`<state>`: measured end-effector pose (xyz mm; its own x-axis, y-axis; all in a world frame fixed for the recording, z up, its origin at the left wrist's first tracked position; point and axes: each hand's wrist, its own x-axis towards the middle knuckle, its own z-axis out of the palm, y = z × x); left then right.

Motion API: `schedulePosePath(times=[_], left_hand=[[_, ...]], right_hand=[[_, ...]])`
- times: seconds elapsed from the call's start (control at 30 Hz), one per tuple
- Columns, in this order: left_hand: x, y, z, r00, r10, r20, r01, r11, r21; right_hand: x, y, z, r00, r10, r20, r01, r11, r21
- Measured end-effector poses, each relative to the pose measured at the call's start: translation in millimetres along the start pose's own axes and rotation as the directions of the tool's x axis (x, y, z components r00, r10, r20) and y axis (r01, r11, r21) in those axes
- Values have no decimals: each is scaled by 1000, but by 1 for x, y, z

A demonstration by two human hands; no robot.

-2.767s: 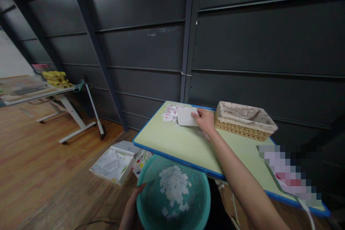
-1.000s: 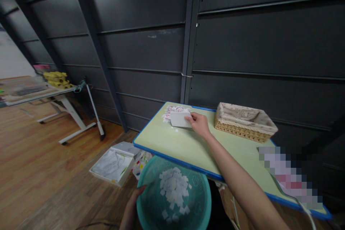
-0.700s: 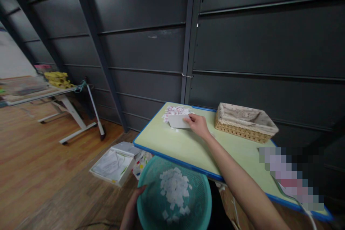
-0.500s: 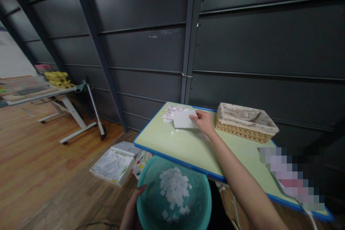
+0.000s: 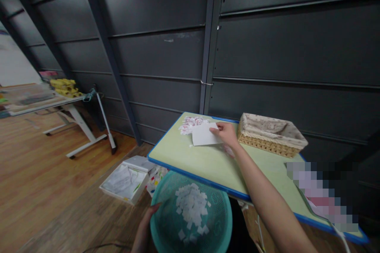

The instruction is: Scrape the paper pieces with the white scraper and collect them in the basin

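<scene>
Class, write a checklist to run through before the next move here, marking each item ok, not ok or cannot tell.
1. Right hand gripping white card: ok.
2. Left hand on rim of green basin: ok.
3. White squares lying inside basin: ok.
4. Table beside the card free of bits: not ok, a small white piece lies there.
5. Anything beneath the card: cannot tell, hidden.

Bare right hand [image 5: 226, 133], bare left hand [image 5: 144, 223], dark clothing below.
The right hand is ungloved, with slender fingers; its slim, smooth forearm [image 5: 264, 191] is uncovered right down to the lower edge of view. The left hand, likewise ungloved, shows mainly its thumb [image 5: 155, 207] and side. Low in view is a patch of plain black fabric [image 5: 240, 231], apparently a trouser leg, too dark to show seams.
</scene>
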<state>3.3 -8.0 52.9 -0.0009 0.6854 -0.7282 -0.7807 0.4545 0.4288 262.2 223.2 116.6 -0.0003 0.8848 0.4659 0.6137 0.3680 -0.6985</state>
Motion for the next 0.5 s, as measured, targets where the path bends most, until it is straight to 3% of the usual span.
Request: schedulePosePath(times=[0.2, 0.5], left_hand=[[-1, -1, 0, 1000, -2, 24, 2, 1000, 3], [-3, 0, 2, 999, 51, 4, -51, 999, 15]], right_hand=[[0, -3, 0, 1000, -5, -14, 3, 993, -114], [1, 1, 4, 1000, 15, -1, -15, 1000, -22]])
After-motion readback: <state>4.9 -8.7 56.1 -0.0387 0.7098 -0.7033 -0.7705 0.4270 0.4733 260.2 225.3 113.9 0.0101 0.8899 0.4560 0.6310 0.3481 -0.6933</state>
